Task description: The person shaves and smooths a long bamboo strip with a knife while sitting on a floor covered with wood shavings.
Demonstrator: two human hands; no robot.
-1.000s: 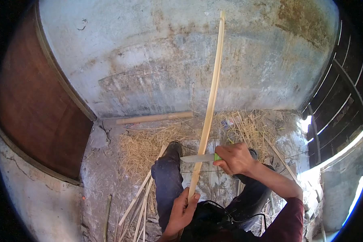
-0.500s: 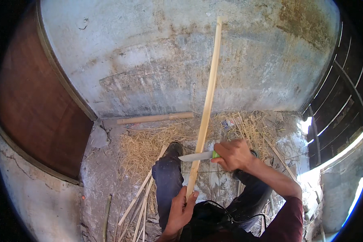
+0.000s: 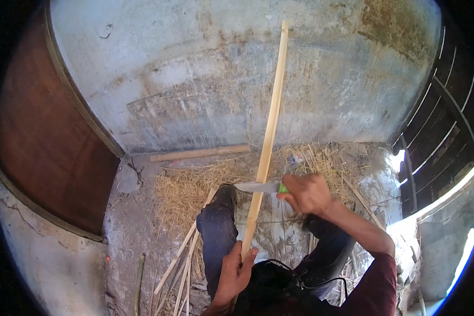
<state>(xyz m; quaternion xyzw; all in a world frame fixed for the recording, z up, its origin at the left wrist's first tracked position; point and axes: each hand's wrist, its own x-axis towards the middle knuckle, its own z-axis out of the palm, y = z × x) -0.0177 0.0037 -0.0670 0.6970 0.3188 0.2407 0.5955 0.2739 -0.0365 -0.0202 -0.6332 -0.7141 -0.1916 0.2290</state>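
Observation:
A long pale strip, which looks like split bamboo (image 3: 272, 121), slants up and away from my lap, its far end in front of the wall. Low on the strip, my left hand (image 3: 236, 271) is closed round its near end. My right hand (image 3: 308, 194) grips the green handle of a knife (image 3: 258, 187). The blade lies across the strip, well above my left hand, with its tip pointing left past the strip's edge. How the cutting edge meets the strip is too small to tell.
Heaps of shavings (image 3: 187, 188) cover the floor by the far wall (image 3: 195, 84). A bamboo pole (image 3: 200, 153) lies along its foot. Several thin strips (image 3: 181, 268) rest beside my left leg (image 3: 216, 226). A brown door panel (image 3: 52, 126) stands left, dark slatted boards (image 3: 440, 126) right.
The knife and my right hand have moved a little farther up the strip, away from me. My left hand keeps its hold on the near end.

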